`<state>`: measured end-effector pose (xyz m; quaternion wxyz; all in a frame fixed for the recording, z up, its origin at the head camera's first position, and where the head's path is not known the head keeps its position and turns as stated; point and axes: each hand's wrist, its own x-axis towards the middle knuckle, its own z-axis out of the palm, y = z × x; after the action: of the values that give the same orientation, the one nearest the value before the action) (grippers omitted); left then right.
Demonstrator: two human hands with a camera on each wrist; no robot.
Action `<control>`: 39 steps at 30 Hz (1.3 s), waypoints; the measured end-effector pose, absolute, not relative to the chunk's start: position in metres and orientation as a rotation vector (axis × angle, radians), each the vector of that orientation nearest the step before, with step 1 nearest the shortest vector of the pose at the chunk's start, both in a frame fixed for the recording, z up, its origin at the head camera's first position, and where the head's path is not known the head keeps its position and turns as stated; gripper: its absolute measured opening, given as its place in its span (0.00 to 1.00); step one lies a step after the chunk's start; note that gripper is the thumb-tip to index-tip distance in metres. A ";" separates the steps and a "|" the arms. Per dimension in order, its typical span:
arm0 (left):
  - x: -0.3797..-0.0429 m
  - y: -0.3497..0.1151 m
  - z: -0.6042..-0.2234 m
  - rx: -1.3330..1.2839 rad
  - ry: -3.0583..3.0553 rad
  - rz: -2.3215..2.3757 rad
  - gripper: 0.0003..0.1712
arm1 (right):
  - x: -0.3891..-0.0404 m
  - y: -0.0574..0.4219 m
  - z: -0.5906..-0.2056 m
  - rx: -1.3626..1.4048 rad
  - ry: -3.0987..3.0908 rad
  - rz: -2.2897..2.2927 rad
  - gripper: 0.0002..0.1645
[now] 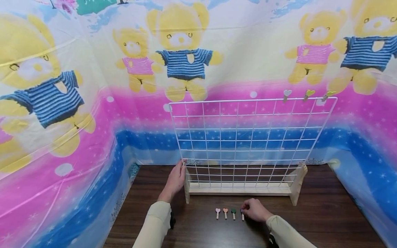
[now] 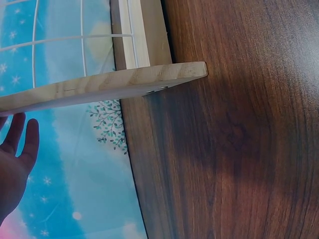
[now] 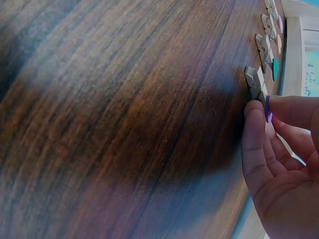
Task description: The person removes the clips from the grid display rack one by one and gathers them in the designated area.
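Observation:
My right hand (image 1: 256,210) pinches a small wooden clothespin (image 3: 255,82) by its purple heart end between thumb and finger, low at the tabletop. To its left stand in a row clothespins with a green heart (image 1: 233,210), an orange heart (image 1: 225,210) and a pink heart (image 1: 218,210). My left hand (image 1: 175,179) is at the left wooden side support (image 2: 124,82) of a white wire grid rack (image 1: 237,140). In the left wrist view, its visible fingers are fairly straight, their tips against the outer face of the support; part of the hand lies outside that view.
Clipped along the grid's top right edge are a silver heart clothespin (image 1: 287,93) and two yellow heart clothespins (image 1: 309,93). A pale wooden base bar (image 1: 240,191) joins the side supports on the dark wooden table (image 1: 198,234). Bear-printed cloth (image 1: 248,62) hangs behind and around.

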<state>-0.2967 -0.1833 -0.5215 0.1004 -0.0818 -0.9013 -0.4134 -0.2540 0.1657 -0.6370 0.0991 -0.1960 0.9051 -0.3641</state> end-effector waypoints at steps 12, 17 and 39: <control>-0.296 -0.183 -0.522 -0.234 -2.670 -1.268 0.23 | -0.255 0.166 -0.635 -0.565 2.678 -1.052 0.04; -0.295 -0.183 -0.522 -0.236 -2.671 -1.247 0.23 | -0.255 0.169 -0.631 -0.604 2.700 -1.026 0.03; -0.296 -0.184 -0.522 -0.255 -2.643 -1.223 0.21 | -0.250 0.194 -0.470 -1.005 2.965 -0.793 0.08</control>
<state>-0.2961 -0.1837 -0.5218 0.1088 -0.0869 -0.8987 -0.4158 -0.2503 0.1938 -0.4702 -0.0440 -0.3109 0.9172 -0.2454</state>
